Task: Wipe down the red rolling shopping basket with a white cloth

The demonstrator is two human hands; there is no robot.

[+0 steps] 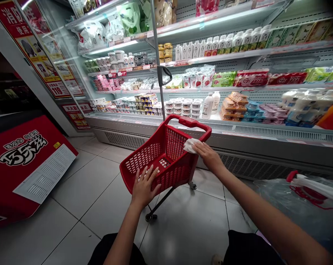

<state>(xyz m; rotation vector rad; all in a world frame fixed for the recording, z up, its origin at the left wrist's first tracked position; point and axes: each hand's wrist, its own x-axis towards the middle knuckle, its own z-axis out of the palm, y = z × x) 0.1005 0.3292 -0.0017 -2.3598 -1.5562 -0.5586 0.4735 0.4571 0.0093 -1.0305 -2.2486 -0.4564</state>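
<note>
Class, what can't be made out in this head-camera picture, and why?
Head view:
White cloth: partly covered by the right hand.
Left hand: palm hidden behind its own back.
Orange object: cut off by the right edge.
Shelf labels: print too small to read.

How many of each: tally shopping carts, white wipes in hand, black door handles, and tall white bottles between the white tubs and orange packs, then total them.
Shopping cart: 1
White wipe: 1
Black door handle: 1
Tall white bottles: 2
Total: 5
</note>
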